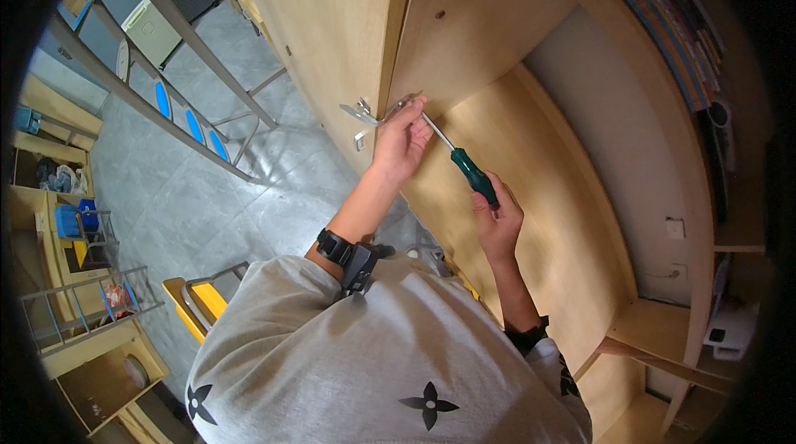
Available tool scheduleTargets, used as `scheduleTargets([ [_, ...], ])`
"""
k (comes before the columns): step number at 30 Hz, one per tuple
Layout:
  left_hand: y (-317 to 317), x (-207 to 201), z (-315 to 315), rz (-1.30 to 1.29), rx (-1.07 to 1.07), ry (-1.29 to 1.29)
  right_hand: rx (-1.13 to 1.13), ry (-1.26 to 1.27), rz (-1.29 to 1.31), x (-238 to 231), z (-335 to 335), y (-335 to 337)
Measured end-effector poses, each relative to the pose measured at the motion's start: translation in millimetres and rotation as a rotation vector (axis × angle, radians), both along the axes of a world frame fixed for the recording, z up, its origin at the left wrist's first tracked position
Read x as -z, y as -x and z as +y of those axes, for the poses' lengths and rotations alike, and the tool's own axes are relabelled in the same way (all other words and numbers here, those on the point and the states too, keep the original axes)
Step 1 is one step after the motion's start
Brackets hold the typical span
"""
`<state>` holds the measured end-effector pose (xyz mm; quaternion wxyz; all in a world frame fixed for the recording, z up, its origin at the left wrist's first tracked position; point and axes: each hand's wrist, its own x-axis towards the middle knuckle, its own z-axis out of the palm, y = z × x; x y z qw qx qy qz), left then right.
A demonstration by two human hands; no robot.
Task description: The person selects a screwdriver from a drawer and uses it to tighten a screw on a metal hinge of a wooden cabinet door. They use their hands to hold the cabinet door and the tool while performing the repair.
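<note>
My right hand (pixel 500 216) is wrapped around the green handle of a screwdriver (pixel 471 172). Its metal shaft slants up and left to the fingertips of my left hand (pixel 404 141), which hide the tip. The left fingers are closed on a metal fitting (pixel 401 104) at the edge of an upright wooden panel (pixel 405 21); its exact kind is hard to make out. On the panel's left face, a shiny metal bracket (pixel 360 113) sticks out beside that edge, with a small metal plate (pixel 359 142) below it.
Below and right of my hands lies a wide wooden board (pixel 531 162) along a wall with sockets (pixel 675 229). Books (pixel 663 21) fill a shelf at upper right. A grey metal ladder frame (pixel 178 38) stands on the grey tiled floor (pixel 257 220) at left. Near my left elbow is a yellow seat (pixel 195 303).
</note>
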<state>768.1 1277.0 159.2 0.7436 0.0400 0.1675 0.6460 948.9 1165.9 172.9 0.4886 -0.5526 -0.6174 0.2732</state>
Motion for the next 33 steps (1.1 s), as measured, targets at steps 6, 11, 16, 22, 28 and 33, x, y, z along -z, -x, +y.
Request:
scheduleTargets([
  [6,-1,1,2,-0.024,0.005,0.003,-0.239,0.823,1.206,-16,12,-24],
  [11,0,3,1,-0.006,0.022,0.005,-0.221,0.806,0.918,-11,13,-27],
  [16,-1,-1,2,-0.009,0.009,0.018,-0.028,-0.32,-0.334,-24,18,-8],
  [22,-1,0,2,-0.027,-0.002,0.029,-0.123,0.3,0.489,-12,8,-11],
  [28,-2,-3,1,0.002,-0.007,0.036,-0.529,0.97,1.144,-9,18,-36],
  [33,0,-4,0,-0.013,0.007,0.065,-0.114,0.019,0.004,-8,10,-5],
])
